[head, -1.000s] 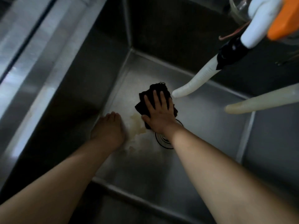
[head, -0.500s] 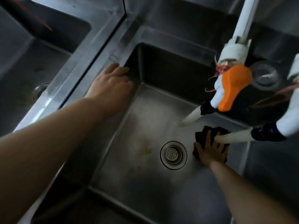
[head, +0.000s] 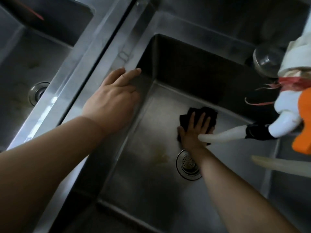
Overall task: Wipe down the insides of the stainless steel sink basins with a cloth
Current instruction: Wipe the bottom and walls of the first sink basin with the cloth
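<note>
At far left lies a second basin point(head: 38, 52) with its own drain point(head: 37, 93); no cloth or hand is in it, so by judgement it remains to be wiped or is already finished, and the pictures do not settle which. A raised steel divider point(head: 94, 52) separates it from the right basin point(head: 151, 179).

The left hand point(head: 112, 100) rests flat on the right basin's left rim, fingers extended and relaxed, holding nothing; it appears to serve as a brace.

On the basin floor, a yellowish stain point(head: 160, 155) sits just left of the perforated drain strainer point(head: 188, 163). Beyond the strainer, near the rear wall, lies the black cloth point(head: 207, 115), bunched under the right hand point(head: 193, 132). That hand presses down on it with fingers spread and straight, not curled round it.

Assessment of the cloth: soft, light, limp, likely damp. It will fold and slide readily on smooth steel, so flat palm pressure over its middle is the sound hold; pinching an edge would let it trail.

Obstructions: a white hose point(head: 223, 137) crosses directly above the right hand's little-finger side, fed from a white and orange tap fitting point(head: 296, 120). A second pale hose point(head: 282, 165) projects over the right side. Both restrict sweeps toward the right wall.
</note>
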The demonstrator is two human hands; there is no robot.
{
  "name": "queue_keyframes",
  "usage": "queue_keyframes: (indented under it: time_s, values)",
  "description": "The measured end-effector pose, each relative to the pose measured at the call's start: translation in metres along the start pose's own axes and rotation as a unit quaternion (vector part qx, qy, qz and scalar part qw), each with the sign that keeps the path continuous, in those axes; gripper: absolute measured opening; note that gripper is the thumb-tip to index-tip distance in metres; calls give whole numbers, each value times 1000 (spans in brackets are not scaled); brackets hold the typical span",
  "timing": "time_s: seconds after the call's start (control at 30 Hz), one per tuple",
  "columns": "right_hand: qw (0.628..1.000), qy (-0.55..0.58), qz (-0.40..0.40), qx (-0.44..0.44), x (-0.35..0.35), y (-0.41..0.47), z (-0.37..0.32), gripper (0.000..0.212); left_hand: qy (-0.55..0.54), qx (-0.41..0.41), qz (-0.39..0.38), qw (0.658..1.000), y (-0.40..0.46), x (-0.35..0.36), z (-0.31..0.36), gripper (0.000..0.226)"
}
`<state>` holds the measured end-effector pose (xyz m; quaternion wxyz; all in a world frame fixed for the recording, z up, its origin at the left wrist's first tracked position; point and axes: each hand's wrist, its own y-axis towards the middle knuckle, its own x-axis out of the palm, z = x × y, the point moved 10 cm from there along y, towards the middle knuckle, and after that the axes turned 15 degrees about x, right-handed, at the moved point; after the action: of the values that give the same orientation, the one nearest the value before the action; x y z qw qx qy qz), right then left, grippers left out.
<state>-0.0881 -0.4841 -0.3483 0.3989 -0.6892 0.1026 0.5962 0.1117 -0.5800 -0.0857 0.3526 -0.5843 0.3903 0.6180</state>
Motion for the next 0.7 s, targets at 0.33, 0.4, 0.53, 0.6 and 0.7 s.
queue_keyframes:
  time_s: [0.33, 0.4, 0.53, 0.6, 0.7]
  values:
    - [980, -26, -36, -196, 12, -37, -168, 71, 3, 12, -5, 1000, 0, 4, -2, 23]
    - [974, -39, -9, -225, 5, -33, -163, 69, 8, 12, -4, 1000, 0, 2, -1, 27]
    - [984, -25, 57, -165, -15, -11, -90, 69, 20, 17, 9, 1000, 0, 0, 2, 25]
    - [990, -5, 73, -117, -22, -2, -42, 69, 24, 16, 8, 1000, 0, 0, 2, 23]
    - [999, 30, 25, -27, -18, 16, 38, 70, 25, 13, -4, 1000, -1, 2, 2, 22]
